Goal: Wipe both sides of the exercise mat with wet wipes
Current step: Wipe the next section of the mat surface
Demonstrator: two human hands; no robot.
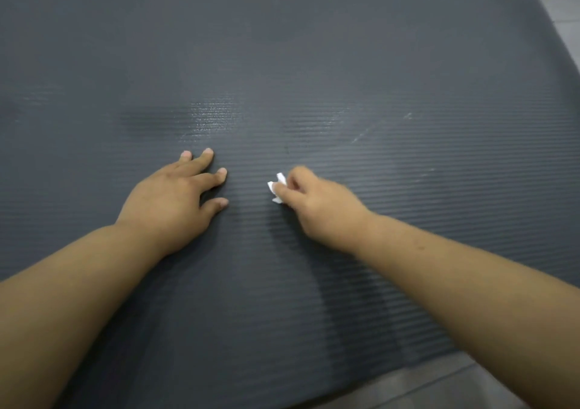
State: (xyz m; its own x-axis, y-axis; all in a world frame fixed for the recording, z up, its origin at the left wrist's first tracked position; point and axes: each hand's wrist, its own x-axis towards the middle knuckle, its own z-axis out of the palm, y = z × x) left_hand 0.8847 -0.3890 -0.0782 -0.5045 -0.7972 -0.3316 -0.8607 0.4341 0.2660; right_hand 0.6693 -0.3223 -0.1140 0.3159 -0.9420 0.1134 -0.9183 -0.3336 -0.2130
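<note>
A dark grey ribbed exercise mat (pixel 314 47) fills nearly the whole view, lying flat on the floor. My left hand (pixel 175 198) rests palm down on the mat with its fingers spread and straight. To its right, my right hand (pixel 317 201) grips a small crumpled white wet wipe (pixel 277 185) and holds it against the mat; only a bit of the wipe sticks out past the fingers. A shiny damp patch (pixel 210 116) shows on the mat just beyond my left hand, and faint pale streaks (pixel 364 132) run farther right.
Light tiled floor (pixel 565 10) shows past the mat's rounded far right corner. More floor (pixel 423 390) appears along the mat's near edge at the lower right.
</note>
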